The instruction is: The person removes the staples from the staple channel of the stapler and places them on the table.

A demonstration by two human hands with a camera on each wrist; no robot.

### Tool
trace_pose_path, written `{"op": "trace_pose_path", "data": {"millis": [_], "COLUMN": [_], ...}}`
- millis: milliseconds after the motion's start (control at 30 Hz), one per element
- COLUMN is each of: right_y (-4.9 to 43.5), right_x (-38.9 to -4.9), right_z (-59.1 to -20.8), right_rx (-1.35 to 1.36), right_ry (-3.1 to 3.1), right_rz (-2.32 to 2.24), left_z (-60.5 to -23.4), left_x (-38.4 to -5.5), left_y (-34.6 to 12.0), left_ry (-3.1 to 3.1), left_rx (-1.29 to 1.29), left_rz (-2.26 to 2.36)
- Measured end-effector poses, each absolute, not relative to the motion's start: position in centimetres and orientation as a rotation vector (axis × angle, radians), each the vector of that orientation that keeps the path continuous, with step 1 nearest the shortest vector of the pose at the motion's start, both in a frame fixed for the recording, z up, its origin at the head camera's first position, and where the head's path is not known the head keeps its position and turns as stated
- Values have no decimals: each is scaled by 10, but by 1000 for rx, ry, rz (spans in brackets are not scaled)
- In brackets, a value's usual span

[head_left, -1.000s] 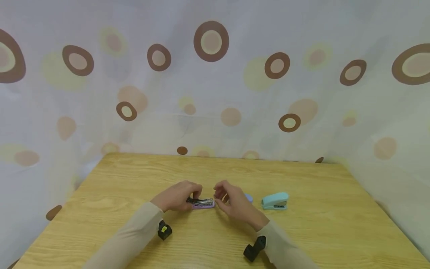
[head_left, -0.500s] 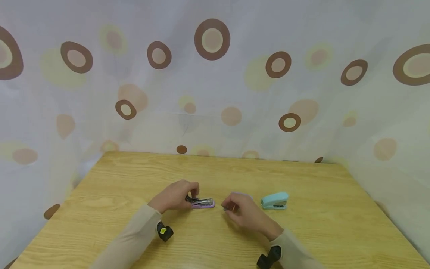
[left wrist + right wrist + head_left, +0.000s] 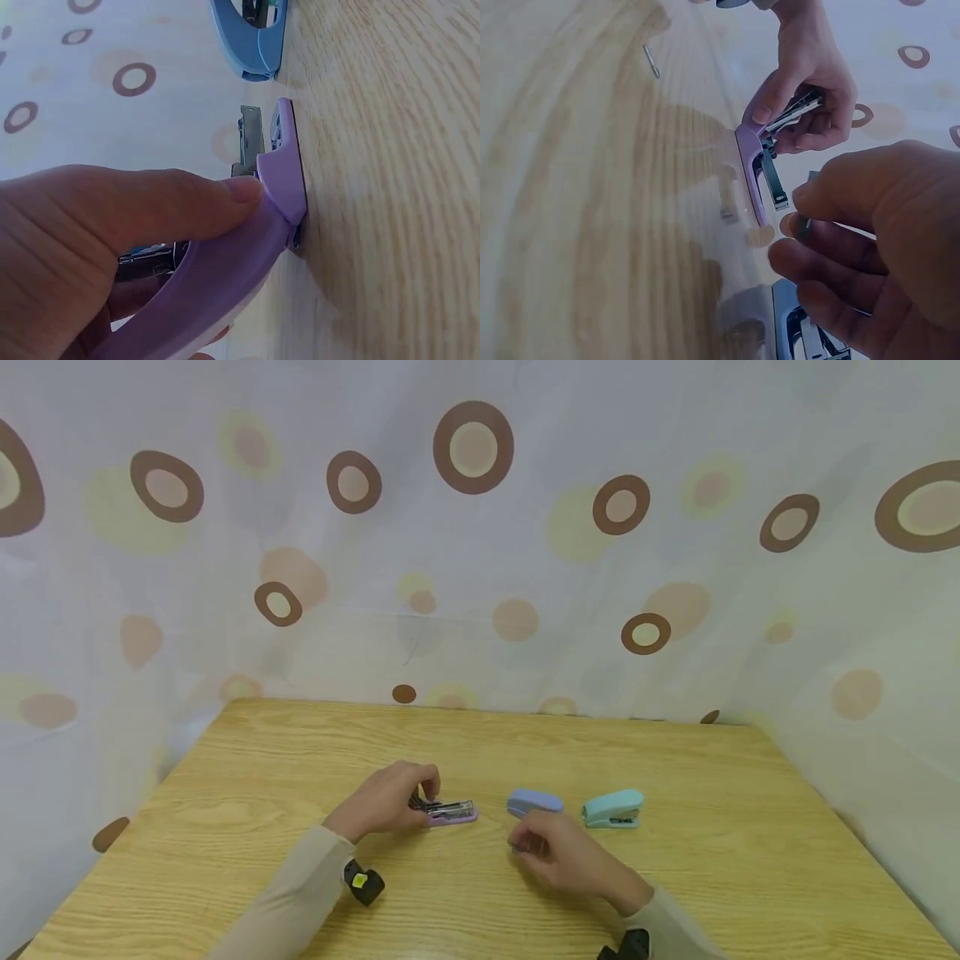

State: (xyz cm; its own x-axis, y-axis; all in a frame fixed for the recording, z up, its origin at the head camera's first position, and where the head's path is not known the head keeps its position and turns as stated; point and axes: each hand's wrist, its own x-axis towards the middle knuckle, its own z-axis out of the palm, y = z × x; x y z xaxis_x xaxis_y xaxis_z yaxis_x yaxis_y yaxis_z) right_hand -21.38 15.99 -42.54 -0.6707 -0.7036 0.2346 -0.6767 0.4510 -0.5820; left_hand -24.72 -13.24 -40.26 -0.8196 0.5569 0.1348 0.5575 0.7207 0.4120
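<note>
My left hand (image 3: pixel 386 802) grips the raised top of a purple stapler (image 3: pixel 225 277), thumb pressed on its side near the hinge. The stapler is spread wide, its base (image 3: pixel 453 822) low at the table and its metal staple channel (image 3: pixel 774 176) exposed. My right hand (image 3: pixel 570 856) is to the right of it, apart from it, pinching a small grey metal piece (image 3: pixel 803 227) that looks like a short strip of staples. Fingers hide most of that piece. Behind the right hand stands a blue stapler (image 3: pixel 535 801), partly covered by it in the head view.
A turquoise stapler (image 3: pixel 613 810) stands to the right of the blue one. A thin silvery strip (image 3: pixel 652 61) lies on the wooden table (image 3: pixel 337 735). A patterned curtain (image 3: pixel 480 568) hangs behind the table and along its sides.
My right hand has drawn away from the purple stapler, rightward and closer to me, with the small metal piece; the blue stapler now shows. The left hand keeps its grip almost unmoved.
</note>
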Motion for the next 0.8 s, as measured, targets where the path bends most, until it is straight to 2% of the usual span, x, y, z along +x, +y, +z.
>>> {"op": "trace_pose_path", "data": {"millis": [167, 533, 800], "right_y": [164, 172, 171], "right_x": [-205, -183, -178], "right_z": [-427, -427, -427], "right_rx": [-1184, -1226, -1226], "right_ry": [2546, 2565, 2672], "right_rz": [-940, -800, -721], "left_z": [-402, -403, -401], "left_x": [-247, -248, -249], "left_y": [-133, -136, -130], "left_ry": [-2900, -2895, -2652], "left_rx": [-946, -945, -1018], "left_rz": [-736, -758, -613]}}
